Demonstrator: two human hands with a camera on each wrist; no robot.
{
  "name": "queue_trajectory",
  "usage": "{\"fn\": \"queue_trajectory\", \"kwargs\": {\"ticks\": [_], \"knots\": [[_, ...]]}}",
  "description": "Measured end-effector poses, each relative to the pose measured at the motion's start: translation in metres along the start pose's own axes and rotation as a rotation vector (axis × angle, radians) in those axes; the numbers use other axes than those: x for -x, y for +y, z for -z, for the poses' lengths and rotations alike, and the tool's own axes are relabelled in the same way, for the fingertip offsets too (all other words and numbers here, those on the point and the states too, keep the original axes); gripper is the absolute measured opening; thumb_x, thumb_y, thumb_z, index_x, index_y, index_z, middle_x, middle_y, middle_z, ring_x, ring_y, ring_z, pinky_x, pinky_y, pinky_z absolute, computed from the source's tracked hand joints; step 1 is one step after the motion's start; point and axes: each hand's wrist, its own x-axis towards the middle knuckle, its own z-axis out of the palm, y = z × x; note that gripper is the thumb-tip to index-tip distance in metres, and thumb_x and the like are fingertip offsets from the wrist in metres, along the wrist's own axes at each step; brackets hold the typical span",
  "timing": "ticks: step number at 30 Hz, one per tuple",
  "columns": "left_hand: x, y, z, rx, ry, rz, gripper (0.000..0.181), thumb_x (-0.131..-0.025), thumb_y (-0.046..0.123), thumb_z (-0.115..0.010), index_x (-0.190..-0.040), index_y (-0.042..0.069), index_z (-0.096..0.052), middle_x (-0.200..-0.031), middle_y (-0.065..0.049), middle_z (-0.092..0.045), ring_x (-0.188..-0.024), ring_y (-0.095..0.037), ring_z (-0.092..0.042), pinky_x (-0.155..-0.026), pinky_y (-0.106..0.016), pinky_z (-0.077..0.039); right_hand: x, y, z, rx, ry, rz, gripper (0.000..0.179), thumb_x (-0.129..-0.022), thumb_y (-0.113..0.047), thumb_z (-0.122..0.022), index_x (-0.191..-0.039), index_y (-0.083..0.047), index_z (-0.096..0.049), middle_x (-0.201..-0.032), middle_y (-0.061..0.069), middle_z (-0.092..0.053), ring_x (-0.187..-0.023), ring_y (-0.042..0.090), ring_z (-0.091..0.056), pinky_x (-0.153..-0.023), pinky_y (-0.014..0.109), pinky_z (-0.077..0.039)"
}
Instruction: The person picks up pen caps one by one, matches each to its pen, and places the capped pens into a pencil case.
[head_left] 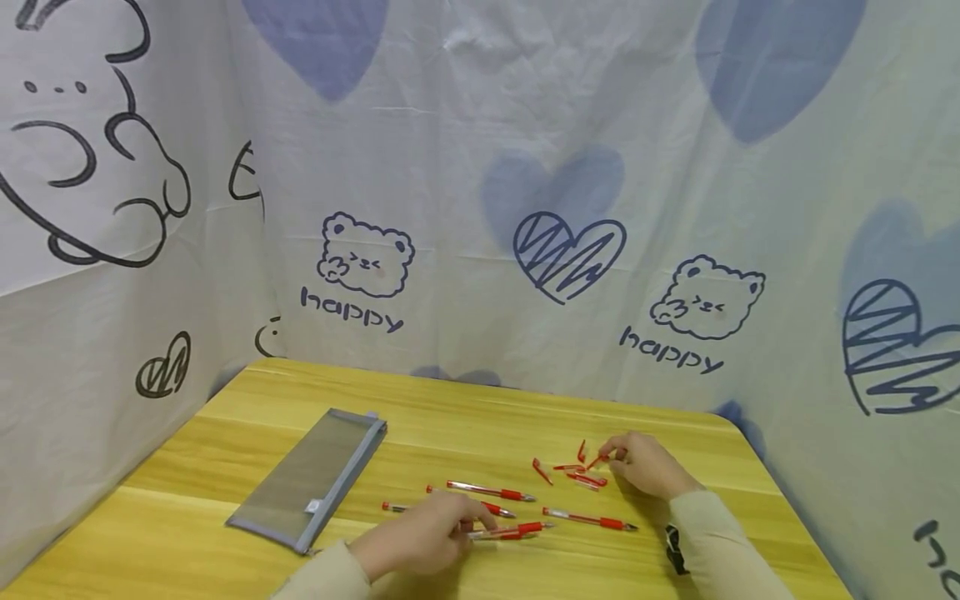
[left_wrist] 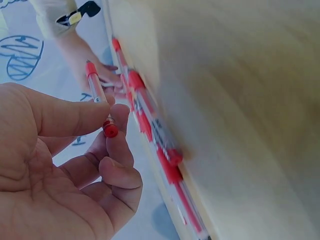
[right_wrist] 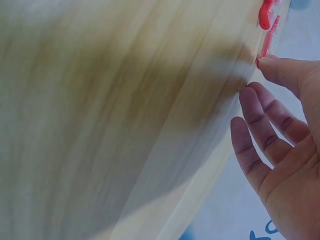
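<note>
Left hand: pen held in a pinch. Right hand: small red cap at the fingertips.
My left hand (head_left: 431, 533) is low over the table (head_left: 450, 408), palm turned inward, remaining fingers loosely curled; thumb and index finger are closed on a red-gripped pen (left_wrist: 94, 82) near its red end plug, metal tip pointing away from the palm. Uncapped pens (head_left: 588, 518) lie on the wood around that hand. My right hand (head_left: 643, 464) reaches in at the far right, thumb and forefinger nearly together on one end of a red cap (head_left: 597, 460), the other fingers bent and apart from it. Loose red caps (head_left: 542, 471) lie scattered just beside those fingertips. A grey mesh pouch (head_left: 296, 475) lies flat to the left of the pens.
</note>
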Motion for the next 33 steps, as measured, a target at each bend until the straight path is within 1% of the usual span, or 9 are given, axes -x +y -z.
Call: {"fn": "queue_trajectory", "kwargs": {"ticks": [2,4,6,9,12,16,21,27,33], "knots": [[0.001,-0.002,0.003,0.012,0.014,0.015,0.046,-0.094,-0.015,-0.058,-0.121,0.015,-0.079,-0.096,0.003,-0.072,-0.073,-0.002,-0.044,-0.068,-0.022,-0.043,0.0,0.001,0.0,0.001,0.006,-0.01,0.02,-0.095,-0.001,-0.072,-0.111,-0.008,-0.081,-0.092,0.004,-0.07,-0.082,0.017,-0.058,-0.075,0.038,-0.051],[0.001,-0.005,0.006,0.003,0.031,0.022,0.044,-0.094,-0.014,-0.059,-0.12,0.015,-0.079,-0.098,0.003,-0.074,-0.074,-0.002,-0.047,-0.07,-0.023,-0.046,0.0,0.003,0.0,0.002,0.009,-0.022,0.019,-0.095,-0.001,-0.072,-0.11,-0.009,-0.081,-0.091,0.004,-0.07,-0.082,0.017,-0.059,-0.076,0.039,-0.052],[0.002,-0.007,0.009,0.006,0.044,0.024,0.041,-0.095,-0.014,-0.06,-0.119,0.014,-0.079,-0.096,0.003,-0.073,-0.075,-0.003,-0.049,-0.07,-0.024,-0.047,0.0,0.004,0.0,0.005,0.009,-0.02,0.018,-0.095,-0.001,-0.073,-0.109,-0.01,-0.081,-0.09,0.003,-0.07,-0.082,0.017,-0.059,-0.076,0.039,-0.052],[0.004,-0.011,0.013,0.031,0.06,0.029,0.038,-0.095,-0.013,-0.062,-0.119,0.011,-0.078,-0.089,0.002,-0.068,-0.075,-0.004,-0.05,-0.071,-0.025,-0.048,0.0,0.007,-0.001,-0.005,0.006,-0.031,0.018,-0.095,-0.001,-0.073,-0.107,-0.01,-0.081,-0.089,0.002,-0.07,-0.081,0.016,-0.059,-0.076,0.039,-0.052],[0.007,-0.016,0.017,0.069,0.07,0.033,0.04,-0.094,-0.015,-0.06,-0.12,0.01,-0.077,-0.087,0.0,-0.066,-0.073,-0.004,-0.052,-0.069,-0.025,-0.047,0.0,0.007,-0.002,-0.014,0.003,-0.038,0.017,-0.095,-0.001,-0.074,-0.106,-0.011,-0.081,-0.089,0.001,-0.069,-0.081,0.015,-0.06,-0.076,0.039,-0.052],[0.01,-0.02,0.022,0.09,0.08,0.039,0.043,-0.093,-0.016,-0.056,-0.12,0.01,-0.077,-0.087,-0.003,-0.066,-0.07,-0.004,-0.051,-0.065,-0.024,-0.046,0.001,0.008,-0.002,-0.016,0.004,-0.038,0.016,-0.094,-0.001,-0.074,-0.104,-0.012,-0.081,-0.088,0.0,-0.07,-0.082,0.014,-0.061,-0.076,0.039,-0.053],[0.012,-0.024,0.031,0.092,0.098,0.067,0.039,-0.095,-0.013,-0.058,-0.119,0.01,-0.079,-0.09,-0.005,-0.068,-0.073,-0.01,-0.051,-0.064,-0.026,-0.042,0.003,0.01,-0.001,-0.03,0.01,-0.038,0.013,-0.094,-0.002,-0.075,-0.099,-0.013,-0.079,-0.087,-0.002,-0.07,-0.081,0.013,-0.062,-0.076,0.038,-0.055],[0.014,-0.026,0.038,0.067,0.129,0.115,0.039,-0.093,-0.011,-0.061,-0.115,0.014,-0.081,-0.088,-0.003,-0.067,-0.073,-0.013,-0.052,-0.063,-0.026,-0.041,0.008,0.011,0.0,-0.062,0.004,-0.042,0.007,-0.094,-0.004,-0.077,-0.096,-0.011,-0.078,-0.085,-0.002,-0.069,-0.079,0.013,-0.061,-0.073,0.033,-0.052],[0.016,-0.03,0.042,0.071,0.144,0.115,0.034,-0.096,-0.008,-0.063,-0.115,0.014,-0.081,-0.086,-0.003,-0.066,-0.069,-0.012,-0.051,-0.06,-0.025,-0.041,0.01,0.01,0.001,-0.091,-0.017,-0.089,0.003,-0.095,-0.008,-0.079,-0.094,-0.01,-0.077,-0.085,-0.002,-0.068,-0.081,0.014,-0.06,-0.075,0.034,-0.051]]}}
